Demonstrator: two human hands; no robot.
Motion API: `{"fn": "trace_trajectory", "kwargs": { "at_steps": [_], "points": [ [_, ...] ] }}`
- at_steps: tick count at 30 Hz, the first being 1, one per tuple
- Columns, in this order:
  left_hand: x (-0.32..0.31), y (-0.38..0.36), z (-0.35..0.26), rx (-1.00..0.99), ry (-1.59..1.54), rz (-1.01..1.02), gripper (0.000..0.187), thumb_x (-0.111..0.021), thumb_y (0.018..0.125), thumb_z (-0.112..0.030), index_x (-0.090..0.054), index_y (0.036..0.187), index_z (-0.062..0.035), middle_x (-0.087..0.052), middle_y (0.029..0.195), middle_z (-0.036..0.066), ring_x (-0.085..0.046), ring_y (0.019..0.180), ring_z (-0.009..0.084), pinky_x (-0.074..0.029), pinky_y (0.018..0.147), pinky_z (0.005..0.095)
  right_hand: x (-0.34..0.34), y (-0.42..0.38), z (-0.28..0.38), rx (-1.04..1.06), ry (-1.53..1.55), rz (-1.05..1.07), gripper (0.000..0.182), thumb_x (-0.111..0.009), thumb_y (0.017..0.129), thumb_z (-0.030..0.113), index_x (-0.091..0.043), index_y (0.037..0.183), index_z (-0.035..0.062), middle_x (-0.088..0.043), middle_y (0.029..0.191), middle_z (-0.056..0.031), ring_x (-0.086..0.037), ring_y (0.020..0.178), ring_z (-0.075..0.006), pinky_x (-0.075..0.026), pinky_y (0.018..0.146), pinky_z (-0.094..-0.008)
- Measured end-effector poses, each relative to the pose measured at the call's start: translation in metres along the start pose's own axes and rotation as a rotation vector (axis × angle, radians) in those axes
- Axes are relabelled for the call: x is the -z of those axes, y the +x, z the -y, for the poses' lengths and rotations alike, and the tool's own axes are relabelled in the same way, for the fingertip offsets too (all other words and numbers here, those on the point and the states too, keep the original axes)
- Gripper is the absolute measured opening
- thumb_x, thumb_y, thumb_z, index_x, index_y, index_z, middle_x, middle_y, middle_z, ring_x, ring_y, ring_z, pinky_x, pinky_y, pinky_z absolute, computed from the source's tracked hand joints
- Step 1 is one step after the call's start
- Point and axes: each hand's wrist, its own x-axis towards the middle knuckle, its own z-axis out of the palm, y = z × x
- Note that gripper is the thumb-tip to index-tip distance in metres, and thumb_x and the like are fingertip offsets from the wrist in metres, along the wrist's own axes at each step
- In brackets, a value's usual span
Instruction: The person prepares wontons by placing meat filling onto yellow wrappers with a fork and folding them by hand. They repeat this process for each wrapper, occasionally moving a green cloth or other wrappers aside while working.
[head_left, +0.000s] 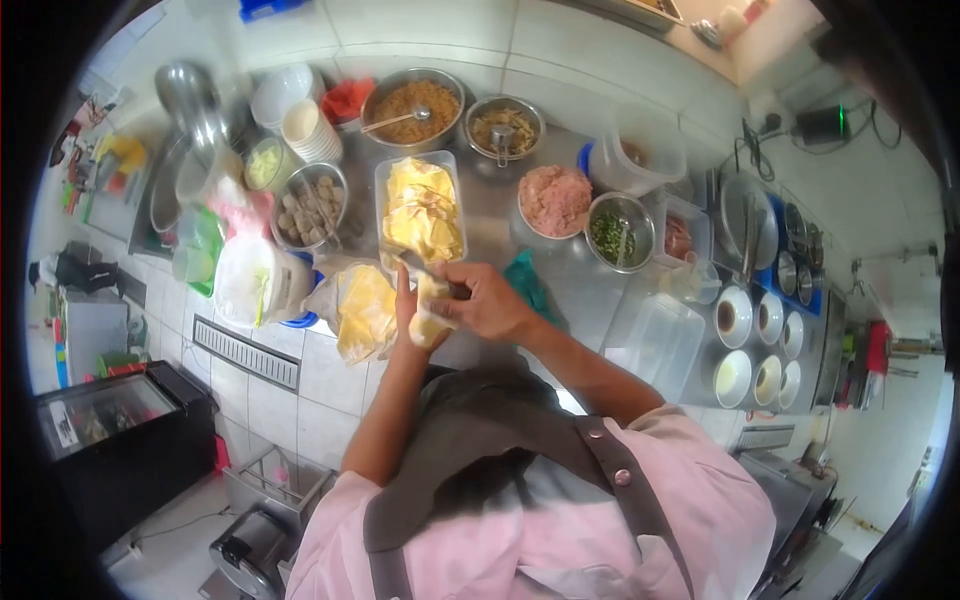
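My left hand (410,312) is closed around a pale yellow wrapper (431,316), held just in front of my apron at the counter's near edge. My right hand (492,303) grips a dark, narrow spatula (418,264), its fingers pressed close against the same wrapper. Left of my hands, a stack of yellow wrappers (366,312) lies on a plastic sheet. Straight ahead, a clear tub (460,187) holds folded yellow dough pieces (420,205). A bowl of pink minced meat (555,198) stands further right, with a teal cloth (530,284) nearer to me.
Chopped greens fill a small metal bowl (619,231). A meatball bowl (312,207) and a white bucket (255,285) stand left. Two bowls with ladles (411,108) sit along the wall. On the right are a clear plastic box (652,345) and several small sauce bowls (733,378).
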Motion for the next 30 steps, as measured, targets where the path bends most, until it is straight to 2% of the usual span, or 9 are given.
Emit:
{"fn": "trace_trajectory", "kwargs": {
  "at_steps": [1, 4, 6, 10, 12, 18, 22, 25, 30],
  "points": [
    [-0.009, 0.001, 0.002, 0.159, -0.409, 0.198, 0.079, -0.034, 0.095, -0.069, -0.042, 0.140, -0.0050, -0.054, 0.135, 0.015, -0.055, 0.119, 0.0307, -0.045, 0.102, 0.0470, 0.005, 0.000, -0.007, -0.004, 0.001, -0.015, 0.024, -0.074, 0.086, 0.011, -0.062, 0.103, -0.0025, -0.064, 0.084, -0.0013, -0.055, 0.077, -0.0055, -0.047, 0.068, -0.0256],
    [-0.043, -0.008, 0.009, 0.077, -0.144, 0.008, 0.077, -0.037, 0.096, -0.067, -0.041, 0.143, -0.0056, -0.053, 0.138, 0.015, -0.055, 0.122, 0.0315, -0.044, 0.103, 0.0460, 0.025, 0.003, -0.042, -0.091, -0.081, -0.257, 0.028, -0.073, 0.087, 0.010, -0.061, 0.108, -0.0038, -0.066, 0.089, -0.0042, -0.058, 0.081, -0.0069, -0.049, 0.070, -0.0258],
    [-0.043, -0.006, 0.009, 0.118, -0.162, 0.069, 0.078, -0.039, 0.095, -0.066, -0.040, 0.144, -0.0056, -0.052, 0.139, 0.014, -0.053, 0.125, 0.0305, -0.042, 0.106, 0.0458, 0.036, -0.002, -0.057, -0.021, -0.036, -0.429, 0.036, -0.076, 0.081, 0.013, -0.061, 0.109, -0.0031, -0.068, 0.092, -0.0164, -0.067, 0.082, -0.0232, -0.052, 0.073, -0.0338],
    [-0.037, -0.005, 0.011, 0.122, 0.100, -0.109, 0.071, -0.049, 0.094, -0.055, -0.040, 0.144, -0.0049, -0.052, 0.139, 0.014, -0.052, 0.125, 0.0307, -0.039, 0.108, 0.0445, 0.039, -0.019, -0.054, -0.136, -0.207, -0.494, 0.037, -0.074, 0.083, 0.011, -0.059, 0.113, -0.0027, -0.069, 0.095, -0.0150, -0.067, 0.084, -0.0210, -0.052, 0.072, -0.0319],
    [-0.019, -0.005, 0.008, 0.140, 0.235, 0.041, 0.072, -0.057, 0.091, -0.049, -0.039, 0.145, -0.0055, -0.050, 0.141, 0.014, -0.048, 0.130, 0.0310, -0.035, 0.112, 0.0448, 0.039, -0.021, -0.055, -0.306, 0.205, -0.342, 0.041, -0.074, 0.087, 0.012, -0.055, 0.120, -0.0041, -0.067, 0.101, -0.0111, -0.065, 0.085, -0.0155, -0.052, 0.074, -0.0287],
    [-0.013, -0.001, 0.008, 0.209, -0.047, 0.308, 0.079, -0.062, 0.087, -0.047, -0.034, 0.147, -0.0044, -0.044, 0.145, 0.016, -0.044, 0.133, 0.0341, -0.032, 0.114, 0.0472, 0.043, -0.024, -0.051, -0.331, 0.597, -0.156, 0.048, -0.075, 0.086, 0.012, -0.051, 0.124, -0.0044, -0.066, 0.104, -0.0145, -0.065, 0.091, -0.0163, -0.053, 0.072, -0.0293],
    [-0.033, 0.010, 0.015, 0.192, 0.141, 0.105, 0.082, -0.061, 0.088, -0.049, -0.030, 0.149, -0.0039, -0.042, 0.147, 0.018, -0.041, 0.135, 0.0357, -0.029, 0.115, 0.0497, 0.057, -0.024, -0.050, -0.297, 0.638, -0.279, 0.043, -0.072, 0.089, 0.014, -0.053, 0.124, -0.0018, -0.065, 0.108, -0.0107, -0.064, 0.093, -0.0166, -0.053, 0.074, -0.0318],
    [-0.043, 0.013, 0.011, 0.170, -0.071, 0.106, 0.084, -0.058, 0.089, -0.052, -0.027, 0.152, -0.0051, -0.035, 0.153, 0.017, -0.035, 0.140, 0.0363, -0.027, 0.116, 0.0507, 0.080, -0.032, -0.057, -0.300, 0.330, -0.369, 0.032, -0.066, 0.093, 0.017, -0.058, 0.121, 0.0017, -0.066, 0.111, -0.0115, -0.066, 0.092, -0.0212, -0.053, 0.077, -0.0337],
    [-0.047, 0.015, -0.007, 0.130, -0.079, 0.129, 0.087, -0.058, 0.088, -0.056, -0.026, 0.153, -0.0079, -0.033, 0.155, 0.014, -0.032, 0.142, 0.0359, -0.025, 0.117, 0.0516, 0.131, -0.065, -0.074, -0.131, -0.961, -0.691, 0.032, -0.059, 0.088, 0.009, -0.065, 0.119, 0.0101, -0.062, 0.100, -0.0137, -0.064, 0.086, -0.0331, -0.053, 0.073, -0.0395]
  ]
}}
